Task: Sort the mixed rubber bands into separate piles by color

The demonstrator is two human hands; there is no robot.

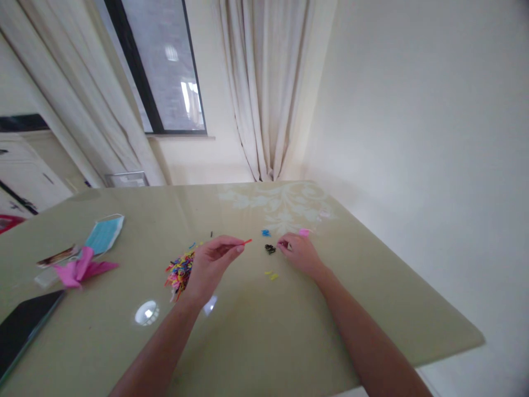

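My left hand (217, 259) is closed in a pinch on a thin red strip (247, 241), which sticks out past the fingertips above the table. Partly behind this hand lies a heap of small mixed-colour pieces (178, 273). My right hand (298, 251) has its fingers pressed together at the table, just right of a small black pile (270, 249); whatever is between them is too small to make out. Around it are a small blue pile (265, 233), several yellow pieces (271, 275) and some pink pieces (305, 232), partly behind the right hand.
On the left of the glossy table (256, 342) are a blue face mask (104, 234), a folded pink thing (81, 269) and a dark flat device (27, 325). A single dark piece (211, 234) lies beyond the heap. A white wall (413, 138) borders the right side.
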